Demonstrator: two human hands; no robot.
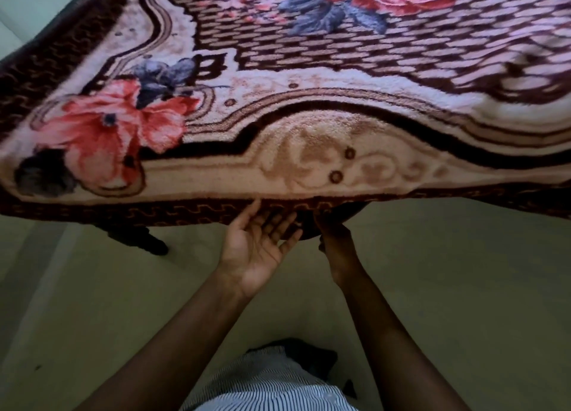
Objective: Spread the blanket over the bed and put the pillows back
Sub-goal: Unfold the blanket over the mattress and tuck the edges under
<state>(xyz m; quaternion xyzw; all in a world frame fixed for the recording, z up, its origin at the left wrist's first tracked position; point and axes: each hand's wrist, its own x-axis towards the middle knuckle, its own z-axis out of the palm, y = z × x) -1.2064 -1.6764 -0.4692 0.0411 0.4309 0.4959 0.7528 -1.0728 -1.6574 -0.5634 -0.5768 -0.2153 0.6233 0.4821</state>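
Nearest me, the left grip [259, 250] is wide, palm up, fingertips against the dark hem [154, 214] of the floral blanket [309, 86]. The right grip [335, 250] vanishes into that hem; I cannot tell whether it pinches. The blanket covers the bed, humped above both hands. A one-sided tug would likely skew it. Pale floor [463, 287], a dark bed leg [145, 243]; no pillows visible.
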